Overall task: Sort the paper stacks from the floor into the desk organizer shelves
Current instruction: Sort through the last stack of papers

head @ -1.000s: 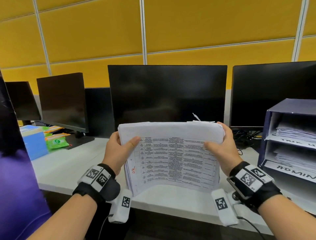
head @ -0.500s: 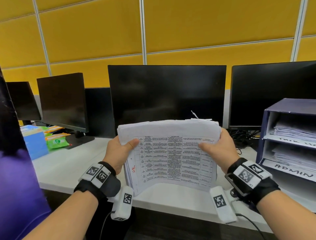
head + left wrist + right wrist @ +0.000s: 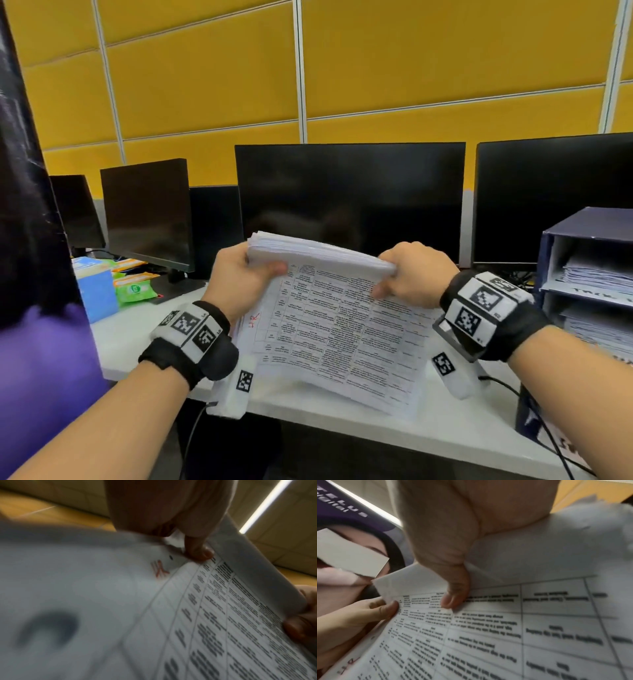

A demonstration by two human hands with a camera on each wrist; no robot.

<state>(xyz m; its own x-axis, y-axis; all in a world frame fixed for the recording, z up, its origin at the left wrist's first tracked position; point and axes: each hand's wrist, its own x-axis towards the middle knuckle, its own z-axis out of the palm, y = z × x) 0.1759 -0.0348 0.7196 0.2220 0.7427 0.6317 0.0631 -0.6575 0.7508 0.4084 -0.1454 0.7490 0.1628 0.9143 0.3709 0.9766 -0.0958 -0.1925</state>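
I pinch the paper stack (image 3: 329, 308) with left hand (image 3: 236, 281) and right hand (image 3: 416, 274) — sagging bottom sheets could slip and scatter.

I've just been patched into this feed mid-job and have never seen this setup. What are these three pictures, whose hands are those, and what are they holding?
No robot here: a person wears three cameras. The head view looks down over both arms; the other two look along each wrist, hence the odd close-ups.

The left hand and right hand grip the top corners of one thick paper stack, thumbs on its printed table. Its lower edge hangs near the white desk; whether it touches is unclear.

Also on the desk: dark monitors, a blue box, and the desk organizer at right, its shelves already holding papers.
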